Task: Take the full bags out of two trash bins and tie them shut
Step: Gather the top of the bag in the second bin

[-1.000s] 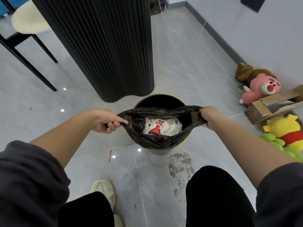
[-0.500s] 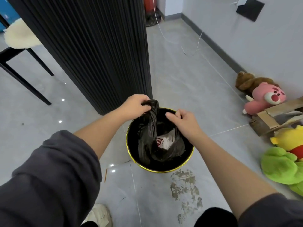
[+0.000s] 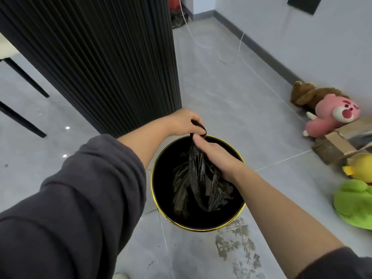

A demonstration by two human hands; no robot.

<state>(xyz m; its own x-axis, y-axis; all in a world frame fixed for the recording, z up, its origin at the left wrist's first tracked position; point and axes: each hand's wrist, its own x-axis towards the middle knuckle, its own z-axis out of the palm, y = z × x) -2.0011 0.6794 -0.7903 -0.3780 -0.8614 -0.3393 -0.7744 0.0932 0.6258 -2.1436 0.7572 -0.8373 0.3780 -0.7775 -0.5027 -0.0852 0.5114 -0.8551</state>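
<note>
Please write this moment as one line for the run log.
step: closing first bag | left hand: pinches gathered bag top | right hand: grips black bag neck | bag: inside gold-rimmed bin | knot: not visible

Grey tiled floor (image 3: 231, 101) carries a gold-rimmed bin (image 3: 198, 228) and plush toys (image 3: 332, 117).

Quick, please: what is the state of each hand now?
Left hand: closed on the gathered top of the crinkled black plastic trash bag.
Right hand: closed around the same bag's neck, just below.
</note>
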